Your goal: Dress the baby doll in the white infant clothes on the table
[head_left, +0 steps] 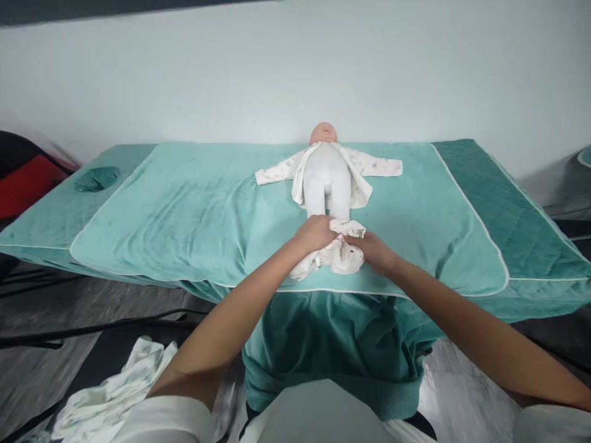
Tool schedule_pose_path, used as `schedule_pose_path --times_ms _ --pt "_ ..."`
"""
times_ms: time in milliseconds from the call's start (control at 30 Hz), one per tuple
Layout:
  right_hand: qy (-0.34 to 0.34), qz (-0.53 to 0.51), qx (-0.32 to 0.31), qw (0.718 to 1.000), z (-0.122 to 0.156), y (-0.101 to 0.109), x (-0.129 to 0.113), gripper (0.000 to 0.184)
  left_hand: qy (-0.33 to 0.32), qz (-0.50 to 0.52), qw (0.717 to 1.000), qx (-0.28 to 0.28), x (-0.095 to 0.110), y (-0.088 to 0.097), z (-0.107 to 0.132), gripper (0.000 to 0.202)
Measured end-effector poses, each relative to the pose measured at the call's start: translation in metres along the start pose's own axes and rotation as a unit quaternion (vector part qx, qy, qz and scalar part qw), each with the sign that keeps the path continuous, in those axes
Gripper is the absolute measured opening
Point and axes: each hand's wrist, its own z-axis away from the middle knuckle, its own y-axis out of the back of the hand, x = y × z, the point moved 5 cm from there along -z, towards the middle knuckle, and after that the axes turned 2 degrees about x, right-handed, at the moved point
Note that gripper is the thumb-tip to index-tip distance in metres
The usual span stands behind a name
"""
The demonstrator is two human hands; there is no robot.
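Currently holding a bunched, white printed baby garment [348, 261] just inside the near piped edge of the teal velvet cover [207, 203], on a massage table [530, 215]. Offers wide open room to the left as far as the face hole [96, 178], a shorter stretch to the right, and little depth beyond the baby doll [327, 169] before the wall [221, 80]. Lying on its back, head toward the wall and legs toward the near edge, long axis running away from the body; dressed in an open white jacket [378, 167] with sleeves flung crosswise. Too crumpled to give the garment a clear long axis; trails toward the near left. Gripping with both the left hand [316, 232] and the right hand [376, 253], fingers curled and partly hidden, at the doll's lower legs. Reaching forward with forearms converging, wrists turned inward.
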Motion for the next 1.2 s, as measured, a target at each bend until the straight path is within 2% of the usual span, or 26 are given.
schedule_pose_path --times_ms 100,167,333,433,500,567,633,700,767,900,1000,1100,1200 --pt "0.031 0.099 0.05 0.993 0.007 0.005 0.009 0.039 0.005 -0.06 0.998 -0.032 0.007 -0.006 0.005 0.028" --pt "0.058 0.137 0.063 0.987 0.009 0.005 0.012 0.041 0.002 -0.053 0.998 -0.036 0.008 -0.007 0.006 0.027" --pt "0.152 0.149 0.096 0.972 0.009 0.002 0.009 0.042 0.006 0.046 0.999 -0.014 0.001 -0.004 0.005 0.022" --pt "0.19 0.124 0.128 0.966 0.004 0.006 0.006 0.038 0.017 0.107 0.994 0.013 -0.001 0.0 0.006 0.023" --pt "0.203 0.092 0.141 0.965 -0.002 0.01 0.004 0.034 0.023 0.173 0.985 0.011 -0.001 0.001 0.006 0.027" --pt "0.213 0.058 0.148 0.964 -0.008 0.013 0.001 0.031 0.035 0.257 0.966 -0.021 -0.001 0.001 0.005 0.033" --pt "0.223 0.038 0.16 0.961 -0.014 0.016 -0.002 0.029 0.038 0.335 0.938 -0.086 0.0 0.0 0.005 0.041" --pt "0.234 0.028 0.175 0.956 -0.019 0.017 -0.005 0.027 0.027 0.375 0.913 -0.154 0.001 0.003 0.004 0.051" --pt "0.24 0.024 0.174 0.955 -0.023 0.016 -0.006 0.026 0.017 0.382 0.906 -0.18 -0.001 0.01 0.001 0.055" --pt "0.242 0.012 0.166 0.956 -0.034 0.015 -0.005 0.029 0.036 0.395 0.911 -0.112 -0.01 0.025 -0.011 0.054" --pt "0.25 -0.009 0.179 0.951 -0.043 0.017 -0.005 0.032 0.042 0.369 0.927 -0.051 -0.013 0.029 -0.024 0.045" --pt "0.269 -0.02 0.206 0.94 -0.051 0.021 -0.008 0.032 -0.004 0.302 0.953 0.012 -0.01 0.03 -0.038 0.036" --pt "0.28 -0.01 0.222 0.934 -0.059 0.023 -0.013 0.031 -0.051 0.217 0.97 0.1 -0.007 0.035 -0.049 0.025"
